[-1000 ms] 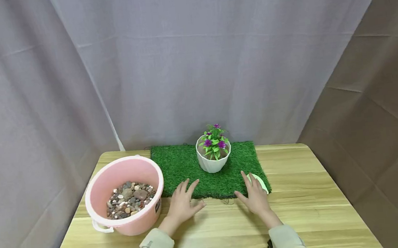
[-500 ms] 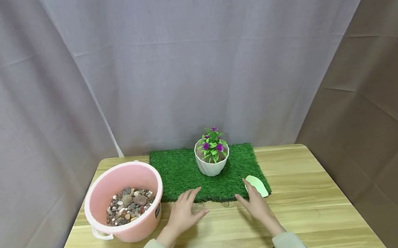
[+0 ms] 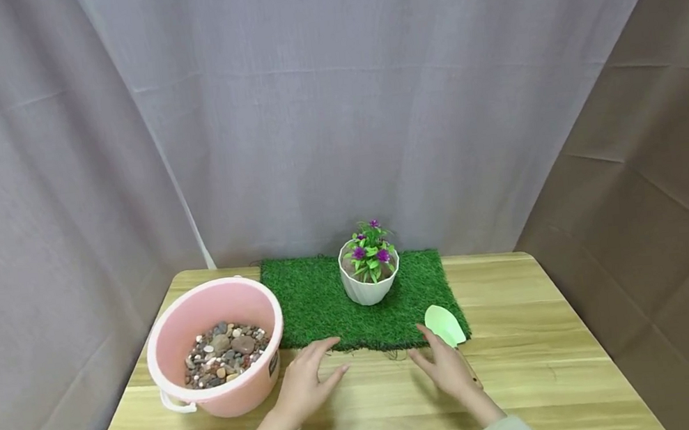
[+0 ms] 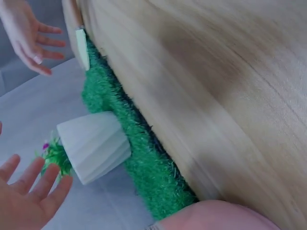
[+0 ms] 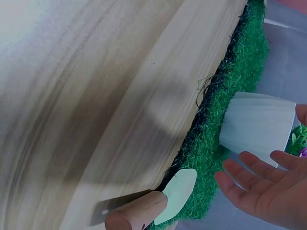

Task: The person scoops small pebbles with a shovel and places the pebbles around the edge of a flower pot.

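Observation:
Both hands hover over the near part of the table with relaxed, spread fingers and nothing in them. My left hand (image 3: 304,387) is just right of a pink tub (image 3: 164,335) that holds stones (image 3: 227,353). Beside a small trowel (image 3: 446,325) with a pale green blade and a wooden handle is my right hand (image 3: 448,371), partly covering the handle in the head view. The right wrist view shows the trowel's handle (image 5: 136,211) below the fingers. A white ribbed pot (image 3: 368,291) with a purple-flowered plant (image 3: 371,253) stands upright beyond the hands.
Under the pot and the trowel's blade lies a green artificial grass mat (image 3: 309,303), along the back of the wooden table (image 3: 543,362). Grey curtains (image 3: 334,118) hang behind the table, and a brown cloth (image 3: 653,210) hangs at the right.
Both hands have drawn back a little toward the person, the right one uncovering more of the trowel. Pot, tub and trowel stay put; the head view shifts slightly.

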{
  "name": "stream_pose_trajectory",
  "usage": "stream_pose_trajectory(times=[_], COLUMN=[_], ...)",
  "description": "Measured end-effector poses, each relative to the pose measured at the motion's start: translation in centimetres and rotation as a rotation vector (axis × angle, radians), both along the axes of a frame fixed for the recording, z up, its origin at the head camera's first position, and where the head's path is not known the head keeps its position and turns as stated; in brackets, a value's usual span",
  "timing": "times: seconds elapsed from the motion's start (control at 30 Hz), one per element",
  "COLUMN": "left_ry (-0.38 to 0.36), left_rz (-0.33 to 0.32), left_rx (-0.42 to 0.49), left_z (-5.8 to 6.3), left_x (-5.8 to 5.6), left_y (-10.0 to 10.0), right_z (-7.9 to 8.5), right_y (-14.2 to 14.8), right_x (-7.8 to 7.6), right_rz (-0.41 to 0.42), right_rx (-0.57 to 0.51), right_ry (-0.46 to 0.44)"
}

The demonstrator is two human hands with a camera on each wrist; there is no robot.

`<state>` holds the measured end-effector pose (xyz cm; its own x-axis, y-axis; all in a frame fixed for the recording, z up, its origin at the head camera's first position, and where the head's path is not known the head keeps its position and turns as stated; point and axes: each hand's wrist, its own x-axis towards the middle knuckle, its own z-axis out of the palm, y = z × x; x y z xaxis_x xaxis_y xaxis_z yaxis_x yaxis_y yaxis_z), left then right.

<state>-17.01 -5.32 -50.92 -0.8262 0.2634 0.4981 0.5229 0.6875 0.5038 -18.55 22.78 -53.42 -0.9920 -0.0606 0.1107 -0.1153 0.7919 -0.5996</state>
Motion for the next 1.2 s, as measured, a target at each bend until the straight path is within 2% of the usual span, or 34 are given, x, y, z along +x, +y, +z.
stream_pose_trajectory(times=[0.13,0.2,0.27,0.4,0.53,0.7,0.87,1.03,1.2], left_ry=[-0.020,-0.008,0.032,0.164,0.247,0.233,0.202,0.240,0.286], left_rz=[0.032,0.018,-0.024,-0.112,-0.139,-0.151,-0.156,-0.133,-0.083], left_rx=[0.033,0.044,0.053,0.062,0.057,0.045,0.083,0.099,0.091], left_z=[0.5,0.5,0.5,1.2,2.6,4.1,5.1,5.9,6.9], left_x=[0.8,1.1,1.4,1.6,1.5,1.6,2.1,2.6,2.8], left_y=[-0.4,-0.6,-1.0,-1.6,-2.1,-3.2,-4.6,-5.9,-7.4], right_z=[-0.1,-0.2,-0.3,-0.3,-0.2,-0.2,-0.1,0.1,0.1], right_y=[-0.1,-0.1,-0.2,-0.3,-0.2,-0.1,-0.1,-0.4,-0.5], right_x=[0.6,0.8,0.9,1.2,1.3,1.4,1.5,1.6,1.7], right_rz=[-0.005,-0.010,-0.009,-0.013,-0.022,-0.017,-0.009,0.006,0.015], right_rx=[-0.024,-0.026,-0.023,-0.028,-0.040,-0.038,-0.007,0.006,0.009], right_ry=[0.004,-0.007,-0.018,-0.030,-0.021,-0.014,-0.019,-0.023,-0.015])
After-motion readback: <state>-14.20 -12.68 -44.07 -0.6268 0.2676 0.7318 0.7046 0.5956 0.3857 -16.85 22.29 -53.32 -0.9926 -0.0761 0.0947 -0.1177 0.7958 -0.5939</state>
